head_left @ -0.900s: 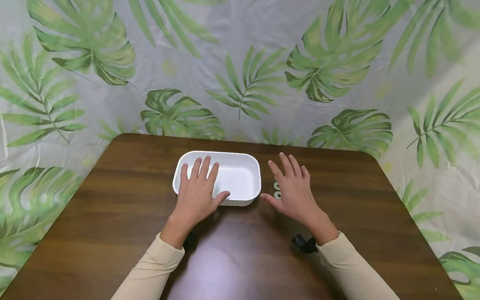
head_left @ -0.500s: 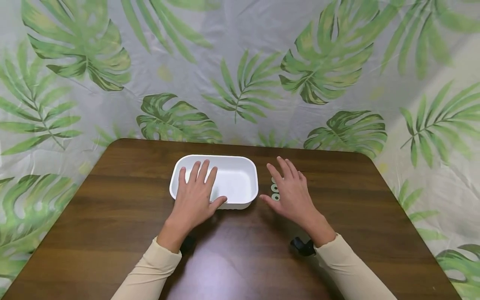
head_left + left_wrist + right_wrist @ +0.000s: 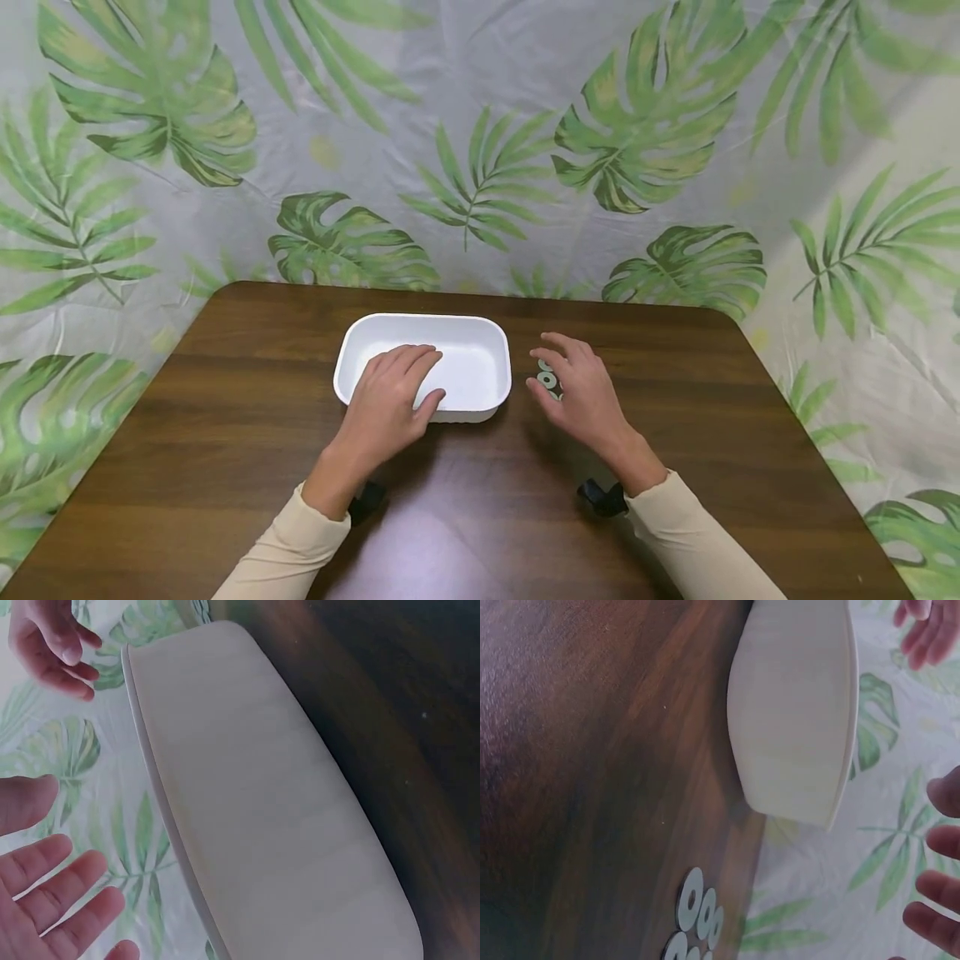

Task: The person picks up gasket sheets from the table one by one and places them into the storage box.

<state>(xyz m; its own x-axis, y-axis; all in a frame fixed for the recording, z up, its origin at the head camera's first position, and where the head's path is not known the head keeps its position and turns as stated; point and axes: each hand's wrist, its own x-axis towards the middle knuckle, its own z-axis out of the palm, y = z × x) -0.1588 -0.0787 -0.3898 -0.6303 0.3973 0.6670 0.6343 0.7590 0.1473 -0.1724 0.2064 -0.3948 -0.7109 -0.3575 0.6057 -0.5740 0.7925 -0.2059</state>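
A white rectangular basin point(image 3: 474, 367) with rounded corners stands upright toward the back of the table. Over its front left part hovers my left hand point(image 3: 384, 408), thumb apart, fingers loosely bent and holding nothing. To the right of the basin, my right hand point(image 3: 590, 398) hangs above several flat metal washers, its fingers slightly bent and its grasp empty. In the right wrist view the washers point(image 3: 683, 911) lie flat in rows on the wood, each with a round hole; in the head view that hand partly covers them.
The brown wooden table point(image 3: 480, 500) has rounded back corners. Behind it hangs a grey cloth point(image 3: 450, 75) printed with green leaves. A black wrist strap mount point(image 3: 602, 497) shows below the right wrist, and another point(image 3: 367, 502) by the left one.
Fingers of both hands, spread and straighter before, have bent inward. The head view has shifted slightly, so basin and table sit a little lower and further left. Basin and washers stay in place.
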